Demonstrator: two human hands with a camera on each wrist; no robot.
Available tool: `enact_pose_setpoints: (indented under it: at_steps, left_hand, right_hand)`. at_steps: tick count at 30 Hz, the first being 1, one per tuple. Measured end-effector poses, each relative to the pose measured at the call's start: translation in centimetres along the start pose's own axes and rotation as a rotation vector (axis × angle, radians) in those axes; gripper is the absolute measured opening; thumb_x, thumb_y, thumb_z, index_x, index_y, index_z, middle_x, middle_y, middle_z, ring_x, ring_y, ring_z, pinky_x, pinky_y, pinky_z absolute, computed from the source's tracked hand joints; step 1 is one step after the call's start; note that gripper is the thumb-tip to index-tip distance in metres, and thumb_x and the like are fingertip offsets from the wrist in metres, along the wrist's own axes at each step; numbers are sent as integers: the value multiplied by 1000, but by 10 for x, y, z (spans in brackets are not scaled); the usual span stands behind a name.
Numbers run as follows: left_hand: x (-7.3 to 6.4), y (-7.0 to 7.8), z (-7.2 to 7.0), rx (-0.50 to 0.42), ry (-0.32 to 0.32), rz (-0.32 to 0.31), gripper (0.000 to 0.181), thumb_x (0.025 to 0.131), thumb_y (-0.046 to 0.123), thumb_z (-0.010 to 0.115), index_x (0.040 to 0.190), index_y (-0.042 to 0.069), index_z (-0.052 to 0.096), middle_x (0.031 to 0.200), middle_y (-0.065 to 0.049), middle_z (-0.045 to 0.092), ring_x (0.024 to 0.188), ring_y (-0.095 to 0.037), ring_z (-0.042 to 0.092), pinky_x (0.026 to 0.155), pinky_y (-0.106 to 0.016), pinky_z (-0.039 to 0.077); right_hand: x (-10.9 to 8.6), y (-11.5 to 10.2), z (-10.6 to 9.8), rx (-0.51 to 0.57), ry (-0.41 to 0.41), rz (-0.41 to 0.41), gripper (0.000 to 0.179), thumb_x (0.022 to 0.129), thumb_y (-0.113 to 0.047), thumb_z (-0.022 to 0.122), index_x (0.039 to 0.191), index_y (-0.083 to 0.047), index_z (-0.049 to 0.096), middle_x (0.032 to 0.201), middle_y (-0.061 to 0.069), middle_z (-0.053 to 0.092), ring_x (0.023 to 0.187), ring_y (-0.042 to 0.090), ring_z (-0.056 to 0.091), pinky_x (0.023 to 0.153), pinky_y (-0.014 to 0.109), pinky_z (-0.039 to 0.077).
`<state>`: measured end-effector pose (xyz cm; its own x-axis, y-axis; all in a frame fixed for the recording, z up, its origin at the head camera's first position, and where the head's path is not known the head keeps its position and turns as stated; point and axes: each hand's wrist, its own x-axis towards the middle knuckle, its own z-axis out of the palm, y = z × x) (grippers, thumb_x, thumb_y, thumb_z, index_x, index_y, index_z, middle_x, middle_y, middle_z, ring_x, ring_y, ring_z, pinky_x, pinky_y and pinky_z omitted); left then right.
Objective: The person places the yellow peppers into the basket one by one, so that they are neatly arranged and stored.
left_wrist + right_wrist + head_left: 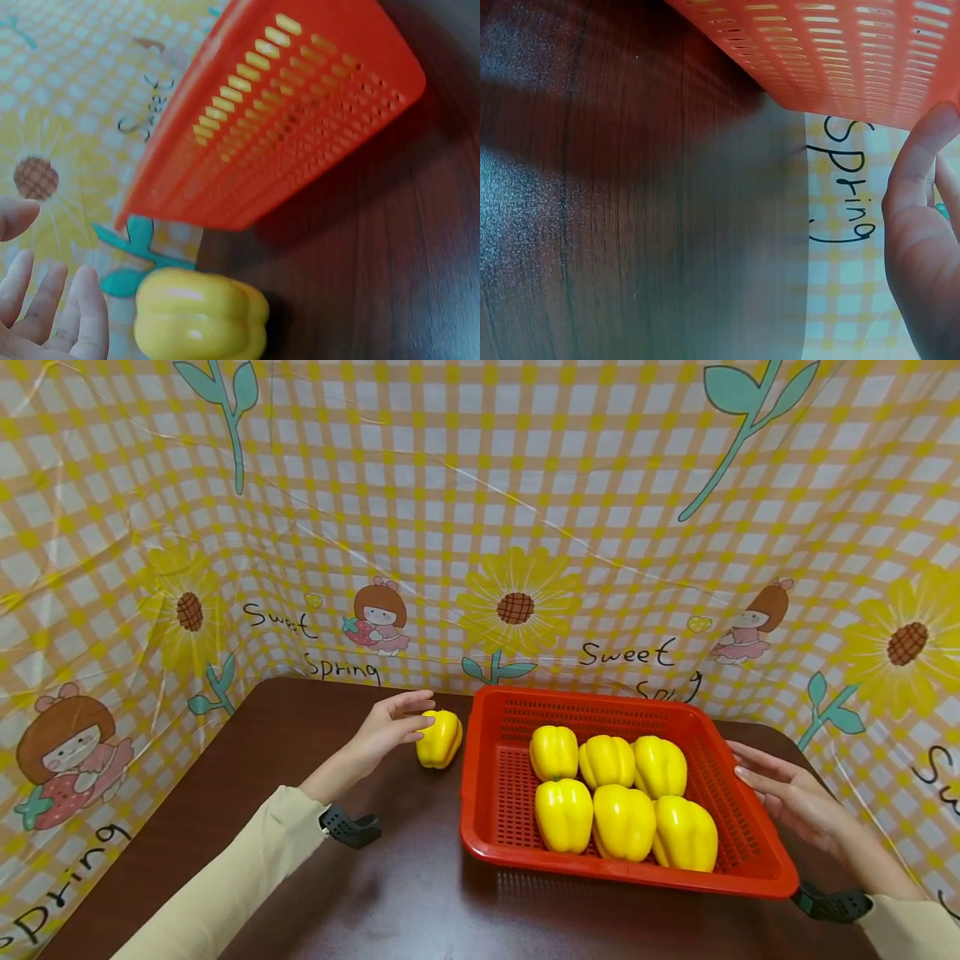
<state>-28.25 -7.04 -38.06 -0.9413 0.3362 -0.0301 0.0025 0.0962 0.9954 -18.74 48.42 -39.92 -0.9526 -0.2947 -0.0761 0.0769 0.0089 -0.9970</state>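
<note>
A lone yellow bell pepper [439, 740] stands on the dark table, left of a red plastic basket [474, 777]. My left hand [390, 727] is beside this pepper, its fingers extended and overlapping its upper left in the head view. The left wrist view shows a gap between those fingers [90, 307] and the pepper [199, 315]. At the basket's right side is my right hand [795, 797], thumb and fingers fairly straight along the rim. Its thumb [930, 135] meets the rim in the right wrist view; the other fingers are mostly hidden there.
Several yellow bell peppers [624, 822] sit in two rows inside the basket, toward its middle and right. Brown wood-grain table [300, 893] surrounds the basket. A checked cloth [517, 485] with sunflowers rises behind the table and along both sides.
</note>
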Motion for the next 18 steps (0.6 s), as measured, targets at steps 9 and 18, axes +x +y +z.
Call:
enact_pose_setpoints:
  at_steps: [9,18]
  left_hand:
    - [10,-22,-6,-115,232,-162,48,94,13,59,141,7,47,143,-20,47,127,-31,51,107,-45,42]
    - [22,-41,-9,-127,141,-276,64,93,22,61,148,4,32,152,-18,34,138,-38,37,111,-46,38]
  right_hand:
    - [0,0,-1,38,-6,-13,46,103,-2,36,132,-31,56,121,-16,65,103,7,67,80,28,58]
    - [-1,-1,2,30,-19,-1,47,103,-2,35,133,-32,54,121,-16,64,104,7,66,81,28,58]
